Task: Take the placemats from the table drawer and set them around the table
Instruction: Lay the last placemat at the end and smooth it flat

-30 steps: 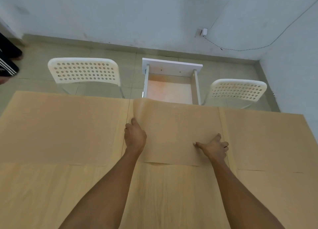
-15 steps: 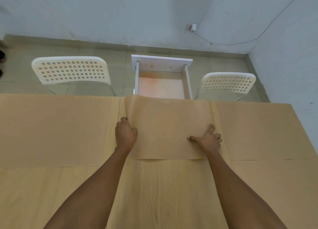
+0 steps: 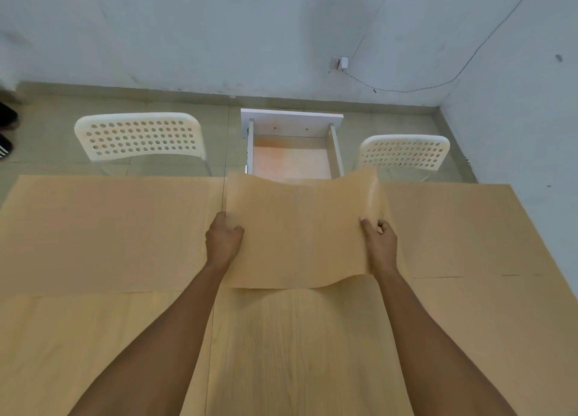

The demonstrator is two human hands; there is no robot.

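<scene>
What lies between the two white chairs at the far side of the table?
In the head view, the open drawer, apparently empty, sits between the left chair and right chair, pulled out from the table.

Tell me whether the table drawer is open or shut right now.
Open. The drawer is pulled out past the table's far edge, between the two white chairs, and its visible bottom looks bare.

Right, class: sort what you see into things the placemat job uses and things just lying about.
Job: middle placemat, left hand, right hand, left placemat, right placemat, drawer, table.
About: two chairs, wall cable.
</scene>
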